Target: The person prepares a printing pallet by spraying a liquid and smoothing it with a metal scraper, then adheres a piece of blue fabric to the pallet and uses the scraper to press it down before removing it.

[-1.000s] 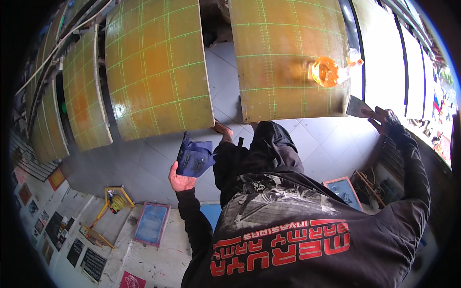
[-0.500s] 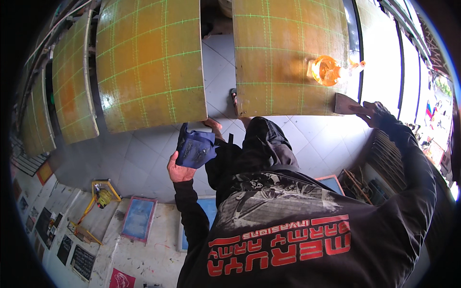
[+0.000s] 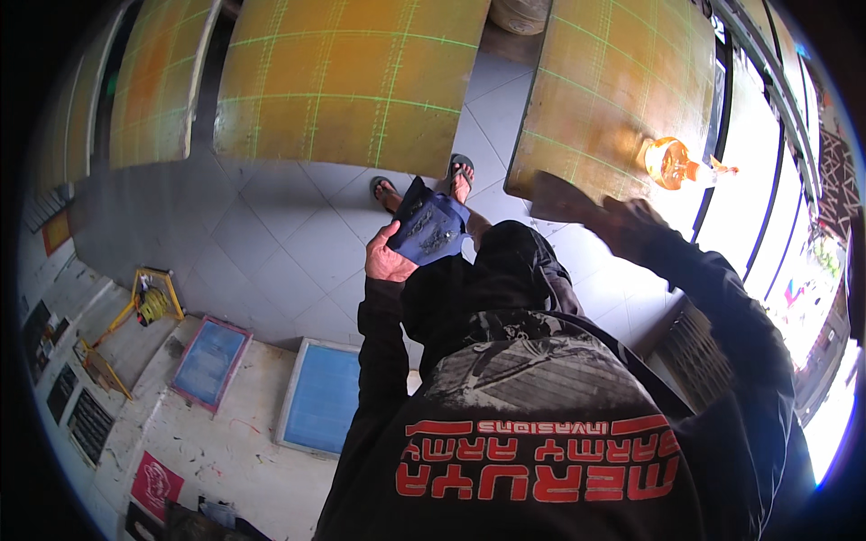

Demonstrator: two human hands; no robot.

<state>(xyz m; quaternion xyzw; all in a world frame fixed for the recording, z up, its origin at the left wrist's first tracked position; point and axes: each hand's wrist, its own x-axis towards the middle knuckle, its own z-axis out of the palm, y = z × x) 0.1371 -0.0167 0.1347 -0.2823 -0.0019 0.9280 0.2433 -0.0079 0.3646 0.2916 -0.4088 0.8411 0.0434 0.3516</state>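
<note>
My left hand (image 3: 388, 261) grips a dark blue folded piece (image 3: 433, 227), cloth or card, with dark grimy smears on its upper face. It is held above the tiled floor, in front of my body. My right hand (image 3: 629, 227), blurred by motion, is closed around a broad flat scraper (image 3: 561, 198). The scraper's blade lies at the near left corner of the right yellow board (image 3: 595, 99); whether it touches the board I cannot tell. On that board, beyond my right hand, is a clear bottle with amber liquid (image 3: 668, 164).
More yellow boards with green grid lines, among them a wide one (image 3: 343, 81), stand to the left, with gaps between. A bucket (image 3: 520, 13) sits in the far gap. Blue-meshed frames (image 3: 316, 397) and a yellow metal stand (image 3: 158, 298) are at the lower left.
My right hand and the scraper have moved left along the board's near edge, toward its left corner. The view has shifted to the right; my left hand still holds the blue piece.
</note>
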